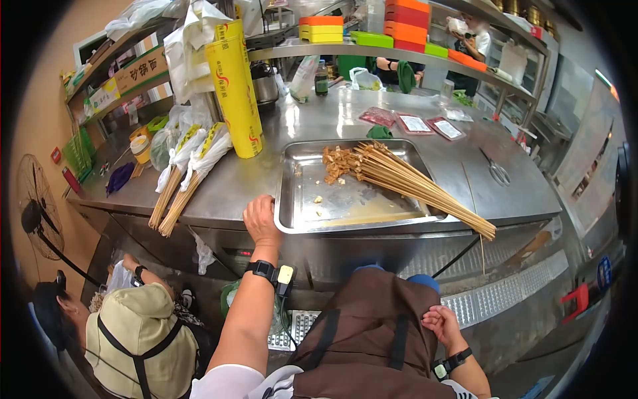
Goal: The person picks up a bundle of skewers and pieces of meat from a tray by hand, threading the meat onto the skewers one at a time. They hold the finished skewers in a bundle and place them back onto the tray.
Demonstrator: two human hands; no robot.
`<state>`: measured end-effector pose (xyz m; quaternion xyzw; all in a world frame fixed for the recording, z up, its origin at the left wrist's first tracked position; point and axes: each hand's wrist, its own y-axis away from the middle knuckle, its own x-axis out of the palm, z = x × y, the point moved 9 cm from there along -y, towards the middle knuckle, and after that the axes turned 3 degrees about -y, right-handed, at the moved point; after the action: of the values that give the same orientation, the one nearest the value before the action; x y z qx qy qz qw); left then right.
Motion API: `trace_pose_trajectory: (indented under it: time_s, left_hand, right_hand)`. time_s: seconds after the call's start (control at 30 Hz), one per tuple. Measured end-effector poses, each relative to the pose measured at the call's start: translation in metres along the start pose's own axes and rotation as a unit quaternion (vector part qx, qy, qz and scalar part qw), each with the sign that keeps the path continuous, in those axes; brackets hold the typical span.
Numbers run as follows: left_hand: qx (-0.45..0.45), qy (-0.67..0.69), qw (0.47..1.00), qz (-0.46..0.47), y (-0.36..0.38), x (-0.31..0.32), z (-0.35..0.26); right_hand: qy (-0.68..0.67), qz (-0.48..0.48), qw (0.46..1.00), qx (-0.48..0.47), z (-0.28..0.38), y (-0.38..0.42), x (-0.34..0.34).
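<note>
My left hand (262, 218) rests at the counter's front edge, against the front left corner of a shallow metal tray (282, 179). Its fingers are curled; whether they grip the tray rim is hidden. Many skewers (425, 189) lie bundled in the tray, brown food pieces (341, 163) at their far left ends. Their bare sticks stick out over the tray's right front corner. Scraps and a little brownish liquid show on the tray bottom. Down beside my brown apron (372, 326), my right hand (441, 322) hangs with loosely bent fingers and holds nothing.
On the counter (319, 123), two stick bundles in white bags (193, 156) lie left, beside a tall yellow roll (236, 100). Scissors (497, 170) and sealed packs (415, 124) are to the right. Another person (139, 326) is low at left; a fan (36, 206) stands beyond.
</note>
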<state>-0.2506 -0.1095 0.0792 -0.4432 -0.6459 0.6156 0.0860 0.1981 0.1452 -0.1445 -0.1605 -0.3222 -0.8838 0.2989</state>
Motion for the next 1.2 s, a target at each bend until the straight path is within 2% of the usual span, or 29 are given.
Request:
trace_pose_trajectory:
  time_s: [0.1, 0.27, 0.43, 0.67, 0.9, 0.97, 1.0, 1.03, 1.1, 1.13, 1.17, 1.2]
  left_hand:
    - [0.000, -0.006, 1.000, 0.000, 0.000, 0.000, 0.000]
    - [0.009, -0.020, 1.000, -0.010, 0.001, 0.005, 0.004]
    - [0.026, -0.024, 0.999, -0.009, 0.004, 0.010, 0.006]
    - [0.017, -0.013, 1.000, -0.006, 0.001, 0.006, 0.002]
    - [0.016, -0.011, 1.000, -0.003, -0.001, 0.001, 0.000]
    - [0.023, -0.014, 1.000, -0.010, 0.000, 0.003, 0.002]
    - [0.017, -0.028, 0.999, 0.022, 0.000, 0.005, 0.002]
    - [0.022, -0.027, 0.998, 0.051, 0.000, 0.007, 0.003]
    - [0.040, -0.048, 0.998, 0.016, 0.004, 0.015, 0.008]
    - [0.030, -0.040, 0.998, 0.032, 0.006, 0.021, 0.013]
    - [0.028, -0.042, 0.998, 0.029, 0.003, 0.020, 0.009]
    - [0.049, -0.016, 0.998, 0.024, 0.003, 0.024, 0.010]
  right_hand:
    - [0.059, -0.022, 0.997, -0.046, -0.011, -0.020, -0.022]
    - [0.076, -0.070, 0.995, -0.013, -0.026, -0.053, -0.040]
    - [0.139, -0.024, 0.990, -0.010, -0.031, -0.083, -0.031]
    - [0.075, 0.024, 0.997, -0.009, -0.039, -0.100, -0.032]
    - [0.050, 0.086, 0.994, 0.035, -0.053, -0.123, -0.017]
    - [0.053, 0.110, 0.990, 0.069, -0.067, -0.134, -0.012]
    - [0.049, 0.149, 0.985, 0.071, -0.073, -0.141, -0.008]
    - [0.077, 0.144, 0.982, 0.099, -0.074, -0.139, 0.004]
    - [0.041, 0.183, 0.971, 0.146, -0.083, -0.142, 0.025]
    - [0.088, 0.172, 0.970, 0.146, -0.088, -0.147, 0.026]
    - [0.044, 0.212, 0.956, 0.195, -0.090, -0.143, 0.043]
    - [0.029, 0.233, 0.952, 0.198, -0.088, -0.140, 0.051]
